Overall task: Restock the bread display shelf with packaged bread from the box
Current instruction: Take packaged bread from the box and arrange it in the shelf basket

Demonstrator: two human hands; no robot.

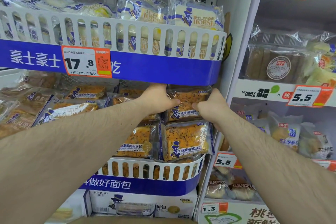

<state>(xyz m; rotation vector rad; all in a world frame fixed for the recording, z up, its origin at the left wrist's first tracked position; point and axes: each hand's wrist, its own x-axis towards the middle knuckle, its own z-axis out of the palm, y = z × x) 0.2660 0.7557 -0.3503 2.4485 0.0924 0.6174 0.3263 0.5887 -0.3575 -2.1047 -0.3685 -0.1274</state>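
Left hand: my left hand [157,98] reaches in under the blue front band of the upper shelf [163,71]; its grip is closed on the left edge of a bread packet [188,104], thumb lying across the wrapper's front.

Right hand: my right hand [211,107] has its grip on the same packet's right side, thumb on the front; the other fingers go behind the wrapper and I cannot see them.

Held packet: clear wrapper, orange-brown bread inside, a blue top-hat figure and white lettering low on the front. It sits at the right end of the middle shelf, tilted upright, directly above and behind two like packets.

Front packets: the two packets [185,141] stand side by side against the white slotted rail [154,169] of the middle shelf, faces forward.

Middle shelf, left: more wrapped breads [60,109] lie flat and overlapping, well left of my hands.

Upper shelf: pale white-and-blue bread packets [194,14] stand behind its slotted rail; an orange price tag [86,62] reading 17.8 is fixed on the blue band.

Box: a printed carton [141,203] sits under the middle shelf, low in view between my forearms.

Right bay: a neighbouring rack [263,92] carries other wrapped cakes with tags of 8.5, 5.5 and 1.3.
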